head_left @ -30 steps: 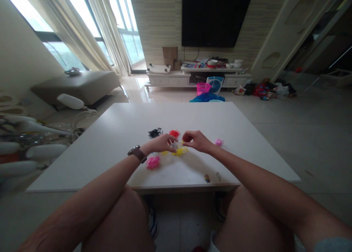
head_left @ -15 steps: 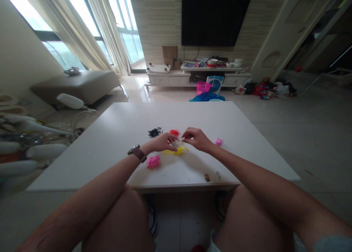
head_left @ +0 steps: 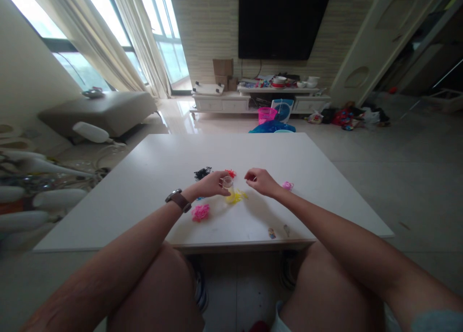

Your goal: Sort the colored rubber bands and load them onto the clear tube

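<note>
My left hand [head_left: 213,185], with a watch on the wrist, curls around a small clear plastic cup [head_left: 227,182]. To the right, my right hand [head_left: 261,181] hovers with thumb and fingers pinched; a pale thin bit shows at them, too small to name. Below the cup lies a yellow pile [head_left: 237,197] of small strands like rubber bands. Behind my left hand are a black pile [head_left: 202,173] and a partly covered red pile [head_left: 230,173]. A pink pile [head_left: 200,213] sits nearer me, and a mauve-pink clump [head_left: 287,186] lies beyond my right wrist.
The white table [head_left: 311,211] carries two small flat pieces, one a cartoon figure [head_left: 271,233], near its front edge. A trace of blue [head_left: 199,198] peeks out under my left wrist. Beyond the table stand a pink basket [head_left: 266,115] and a low white cabinet [head_left: 220,104].
My right hand has drawn slightly right, away from the cup. The cup in my left hand now shows its round rim, turned upward, with less clutter visible at its mouth.
</note>
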Motion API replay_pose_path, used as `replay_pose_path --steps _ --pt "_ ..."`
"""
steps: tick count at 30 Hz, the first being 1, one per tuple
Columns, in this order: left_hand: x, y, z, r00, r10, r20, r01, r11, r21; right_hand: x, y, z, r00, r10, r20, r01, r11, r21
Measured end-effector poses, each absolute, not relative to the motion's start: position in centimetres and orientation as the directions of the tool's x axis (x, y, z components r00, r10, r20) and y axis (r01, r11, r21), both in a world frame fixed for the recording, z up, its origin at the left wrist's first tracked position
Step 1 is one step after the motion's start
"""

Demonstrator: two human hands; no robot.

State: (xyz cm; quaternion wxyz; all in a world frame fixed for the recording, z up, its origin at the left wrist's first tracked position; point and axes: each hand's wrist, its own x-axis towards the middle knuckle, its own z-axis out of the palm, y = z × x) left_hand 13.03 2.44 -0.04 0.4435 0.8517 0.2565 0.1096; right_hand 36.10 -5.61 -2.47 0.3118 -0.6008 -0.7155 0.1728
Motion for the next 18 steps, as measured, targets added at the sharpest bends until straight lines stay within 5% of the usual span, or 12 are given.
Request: replay_pose_path --steps 5,18 --pt "12.9 2.2 0.4 0.838 0.544 -0.035 0.351 -0.489 0.798 36.8 -4.5 -6.4 -0.18 0.983 -0.04 0.866 0.139 -0.481" --pt "12.8 2.7 0.0 0.845 0.534 -0.005 0.329 -0.514 0.792 35.7 -4.1 -8.5 -0.202 0.976 -0.08 0.904 0.154 -0.399"
